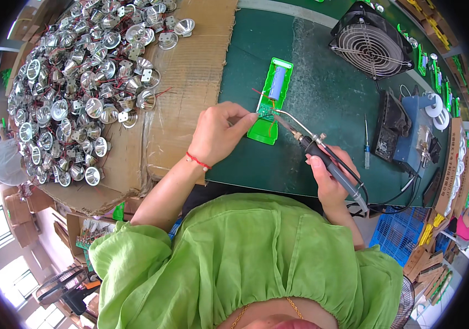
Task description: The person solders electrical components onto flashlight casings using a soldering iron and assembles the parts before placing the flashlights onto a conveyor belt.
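Note:
A bright green plastic housing (262, 134) lies on the green tabletop, with a blue-grey cylindrical battery cell (277, 83) in its upper part. Lower down in it sit a small green circuit board (266, 113) and thin red and orange wires. My left hand (220, 131) is closed in a pinch at the board's left edge, on what looks like a thin dark wire. My right hand (330, 178) grips a soldering iron (322, 155) with a curved metal feed tube fixed along it. Its tip reaches the board, close to my left fingertips.
A big heap of shiny lamp reflectors (80, 93) with wires covers the cardboard (190, 71) at left. A black fan (369, 46) stands at the far right. Nearer are a thin screwdriver (366, 142) and a blue soldering station (410, 131) with white spools (436, 107).

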Demonstrator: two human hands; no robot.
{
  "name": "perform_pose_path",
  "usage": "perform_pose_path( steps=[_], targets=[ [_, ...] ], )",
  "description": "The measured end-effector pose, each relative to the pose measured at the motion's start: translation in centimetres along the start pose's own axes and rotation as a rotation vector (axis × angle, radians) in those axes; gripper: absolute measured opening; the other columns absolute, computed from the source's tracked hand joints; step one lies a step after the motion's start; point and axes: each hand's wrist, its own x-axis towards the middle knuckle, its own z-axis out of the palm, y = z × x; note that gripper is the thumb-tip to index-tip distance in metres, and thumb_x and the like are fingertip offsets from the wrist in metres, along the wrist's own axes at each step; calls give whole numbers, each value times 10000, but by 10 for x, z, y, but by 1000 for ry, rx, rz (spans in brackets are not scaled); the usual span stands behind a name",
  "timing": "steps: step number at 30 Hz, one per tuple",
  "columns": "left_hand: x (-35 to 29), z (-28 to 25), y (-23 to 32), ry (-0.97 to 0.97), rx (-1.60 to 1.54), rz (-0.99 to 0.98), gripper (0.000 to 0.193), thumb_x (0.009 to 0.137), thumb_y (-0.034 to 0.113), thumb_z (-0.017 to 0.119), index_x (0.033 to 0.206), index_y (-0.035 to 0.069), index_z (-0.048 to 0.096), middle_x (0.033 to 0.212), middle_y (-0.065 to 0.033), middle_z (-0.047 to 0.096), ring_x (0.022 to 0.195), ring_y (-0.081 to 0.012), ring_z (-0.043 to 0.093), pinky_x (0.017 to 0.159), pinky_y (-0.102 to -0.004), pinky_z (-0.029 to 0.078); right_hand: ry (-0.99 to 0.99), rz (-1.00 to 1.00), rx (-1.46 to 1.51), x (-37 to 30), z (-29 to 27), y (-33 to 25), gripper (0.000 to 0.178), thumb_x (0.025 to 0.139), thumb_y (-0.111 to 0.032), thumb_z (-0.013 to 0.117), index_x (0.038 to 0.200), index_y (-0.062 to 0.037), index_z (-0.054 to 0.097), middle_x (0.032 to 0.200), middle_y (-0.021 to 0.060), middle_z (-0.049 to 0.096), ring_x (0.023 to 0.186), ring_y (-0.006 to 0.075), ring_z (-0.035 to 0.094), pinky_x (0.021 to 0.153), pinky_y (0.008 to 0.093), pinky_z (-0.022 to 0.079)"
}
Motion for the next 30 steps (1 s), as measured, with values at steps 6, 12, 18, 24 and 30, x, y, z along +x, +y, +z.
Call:
perform_pose_path(
  steps=[6,12,18,24,30],
  targets=[
    [-1,10,-6,69,118,232,142,822,115,673,808,-26,672,808,-89,603,692,-142,567,631,-270,453,15,41,45,2,4,9,216,764,-42,727,950,38,653,795,102,676,651,114,619,566,226,478],
    [2,9,-4,63,150,198,157,811,128,678,784,-26,665,799,-86,606,668,-139,556,617,-267,448,26,55,81,4,12,14,205,760,-39,730,934,41,656,767,91,672,632,105,614,560,216,474],
    [2,10,-2,69,149,185,166,807,134,679,774,-28,662,789,-81,600,651,-133,544,605,-267,443,28,173,170,1,13,9,205,790,-15,698,969,56,626,789,114,674,667,126,634,583,224,493],
    [3,8,-4,67,160,201,174,803,138,682,765,-30,662,779,-79,595,639,-124,534,590,-267,438,99,171,214,0,2,-1,232,811,-3,670,1019,63,593,834,169,673,721,175,661,639,257,531],
    [2,8,-2,58,173,196,162,794,138,693,774,-22,671,781,-75,598,647,-126,542,601,-263,445,84,189,219,-3,-1,0,232,805,-21,679,1005,64,597,840,174,670,725,180,662,633,257,533]
  ],
)
